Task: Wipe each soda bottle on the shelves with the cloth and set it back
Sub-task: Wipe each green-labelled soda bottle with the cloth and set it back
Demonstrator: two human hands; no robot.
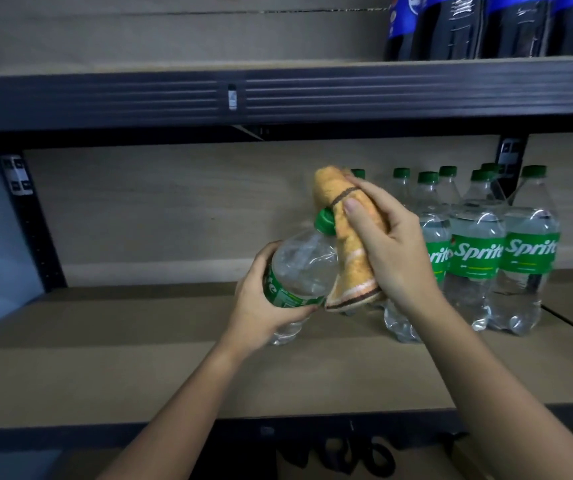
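Both forearms are reaching up from the near edge, over the dark metal lip of the lower shelf (139,358), whose pale board is lying bare across its left and near parts. Left hand (260,306) is curling round the lower body of a clear soda bottle (298,268), thumb across the green label, holding it above the shelf and tilting it so the green cap is pointing up and to the right. Right hand (392,244) is clamping its fingers round a rolled orange cloth (347,237), thumb lying along the cloth, and the cloth is pressing against the bottle's shoulder and touching the cap. Brown and pale stripes are showing at the cloth's lower hem.

Just right of the hands, a cluster of Sprite bottles (475,258) is standing upright on the same shelf, green caps on, green labels facing near; one bottle's base is showing partly behind the right wrist. Far behind them a plain beige back panel is running the width of the shelf.

Overhead, the dark front beam of the upper shelf (278,95) is crossing the whole view, leaving tall room between it and the held bottle. On that upper shelf, at far right, dark cola bottles (485,26) with blue labels are standing close together
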